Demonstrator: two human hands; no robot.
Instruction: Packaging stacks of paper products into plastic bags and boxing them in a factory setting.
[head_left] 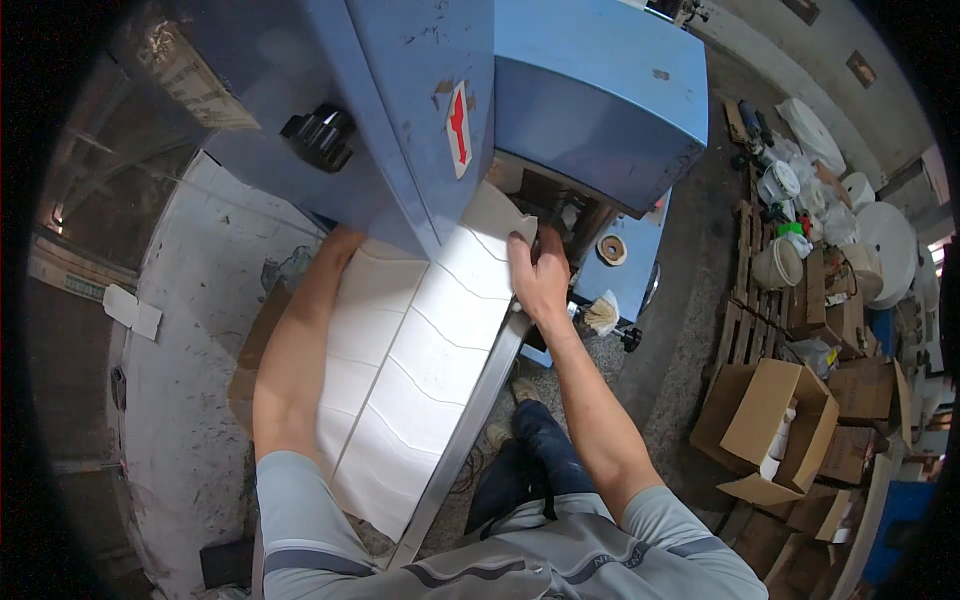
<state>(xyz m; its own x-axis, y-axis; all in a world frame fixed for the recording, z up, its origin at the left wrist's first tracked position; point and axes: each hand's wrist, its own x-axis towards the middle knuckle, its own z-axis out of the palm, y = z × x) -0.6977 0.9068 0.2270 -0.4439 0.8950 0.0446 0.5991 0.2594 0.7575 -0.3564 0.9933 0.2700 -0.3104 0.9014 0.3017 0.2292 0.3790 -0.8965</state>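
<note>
"Where is the right hand (541, 280)?"
"Upper centre of the frame, touching the white sheets (430, 340)."
"And the left forearm (292, 370)?"
"Left of centre, its wrist (342, 246) beside the blue machine (590, 115)."

Below the blue metal housing (400, 130), my feed shows a silver metal-edged bed (468, 435) carrying two rows of white wavy-edged sheets (430, 330); right of the housing, a blue metal ledge (628, 285) bears a beige ring-shaped roll (604, 250).

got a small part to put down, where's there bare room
Bare concrete floor runs between the blue machine and wooden pallet; the pale surface left of the left forearm looks open. Crowded: the pallet, and around the right hand gripping white sheets.
</note>
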